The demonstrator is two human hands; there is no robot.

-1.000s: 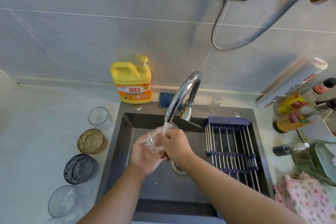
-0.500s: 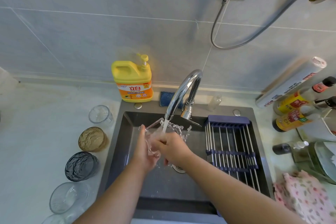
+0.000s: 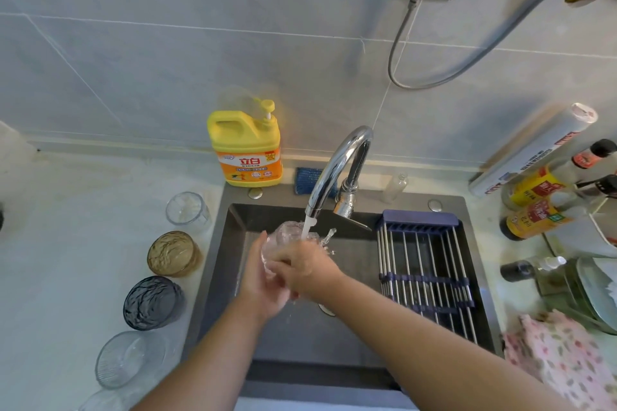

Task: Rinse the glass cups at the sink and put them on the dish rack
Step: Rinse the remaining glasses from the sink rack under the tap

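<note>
Both hands hold a clear glass cup under the running chrome faucet, above the dark sink. My left hand grips the cup from the left and below. My right hand wraps over its right side; water splashes off it. On the counter left of the sink stand several more cups: a clear one, an amber one, a dark grey one and a clear one. The dish rack spans the sink's right side with nothing on it.
A yellow detergent bottle and a blue sponge sit behind the sink. Sauce bottles and a foil roll crowd the right counter, with a pink floral cloth and plates nearer me.
The cup has turned in my hands and risen closer to the spout. Water now strikes it and my right hand, splashing to the right.
</note>
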